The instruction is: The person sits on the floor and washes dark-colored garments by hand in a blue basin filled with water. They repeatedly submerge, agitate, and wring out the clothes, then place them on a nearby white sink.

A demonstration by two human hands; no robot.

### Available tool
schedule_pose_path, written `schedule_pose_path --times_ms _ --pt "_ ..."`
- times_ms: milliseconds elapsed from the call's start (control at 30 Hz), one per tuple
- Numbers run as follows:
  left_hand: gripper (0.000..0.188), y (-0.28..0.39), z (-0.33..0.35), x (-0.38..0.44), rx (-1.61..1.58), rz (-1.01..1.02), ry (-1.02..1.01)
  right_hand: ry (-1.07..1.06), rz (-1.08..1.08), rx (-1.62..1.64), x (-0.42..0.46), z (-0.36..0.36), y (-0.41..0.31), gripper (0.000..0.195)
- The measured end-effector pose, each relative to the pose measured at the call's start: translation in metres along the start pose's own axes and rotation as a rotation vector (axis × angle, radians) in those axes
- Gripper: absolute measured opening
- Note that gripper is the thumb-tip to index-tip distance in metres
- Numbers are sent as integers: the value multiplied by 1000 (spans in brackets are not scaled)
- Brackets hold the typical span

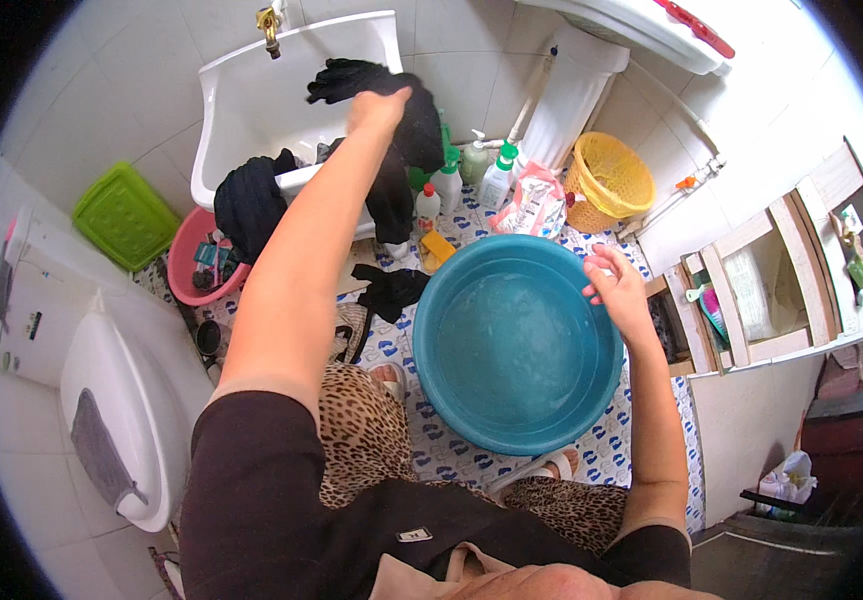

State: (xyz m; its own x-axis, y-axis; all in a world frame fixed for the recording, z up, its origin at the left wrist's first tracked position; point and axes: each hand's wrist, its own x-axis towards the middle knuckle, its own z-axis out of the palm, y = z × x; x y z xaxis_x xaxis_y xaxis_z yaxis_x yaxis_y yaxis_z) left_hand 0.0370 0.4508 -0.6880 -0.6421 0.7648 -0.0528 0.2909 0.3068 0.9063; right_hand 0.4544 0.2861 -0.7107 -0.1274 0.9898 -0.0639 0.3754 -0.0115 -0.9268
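My left hand [380, 112] grips a black garment [418, 124] at the right end of a white laundry sink [233, 97]. Part of the cloth hangs down over the sink's front edge. Another dark garment [250, 202] drapes over the front edge further left. By the right rim of a large blue plastic basin [431, 390], my right hand [615, 289] has its fingers apart and holds nothing; whether it touches the rim I cannot tell. Cloudy water [521, 337] lies in the basin, which stands on the floor between my feet.
A brass faucet [269, 34] is above the sink. Several bottles [495, 176], a pink-and-white bag [533, 202] and a yellow wastebasket [596, 199] stand behind the basin. Black cloth [390, 291] lies on the floor. A pink basin [203, 281] and a toilet [124, 420] are at left.
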Motion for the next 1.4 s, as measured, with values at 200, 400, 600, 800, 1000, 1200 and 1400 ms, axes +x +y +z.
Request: schedule_pose_path --times_ms 200,400,600,800,1000,1200,1400 --pt "75 -17 -9 -10 486 2 -12 -9 -39 -109 3 2 28 42" --pt "66 -9 -2 -20 549 278 87 -56 -19 -176 6 3 46 35" --pt "73 -5 -2 -33 750 520 334 -50 -88 -289 0 9 46 31" --pt "60 -19 -5 -33 385 633 259 -50 -93 -375 -7 6 45 29" --pt "61 -17 5 -23 602 688 148 -77 -95 -392 -9 5 54 29" --pt "55 -13 21 -25 693 624 173 -139 -64 -395 -14 13 54 28" --pt "51 -29 -9 -46 509 757 271 -114 -167 -530 -21 19 49 30"
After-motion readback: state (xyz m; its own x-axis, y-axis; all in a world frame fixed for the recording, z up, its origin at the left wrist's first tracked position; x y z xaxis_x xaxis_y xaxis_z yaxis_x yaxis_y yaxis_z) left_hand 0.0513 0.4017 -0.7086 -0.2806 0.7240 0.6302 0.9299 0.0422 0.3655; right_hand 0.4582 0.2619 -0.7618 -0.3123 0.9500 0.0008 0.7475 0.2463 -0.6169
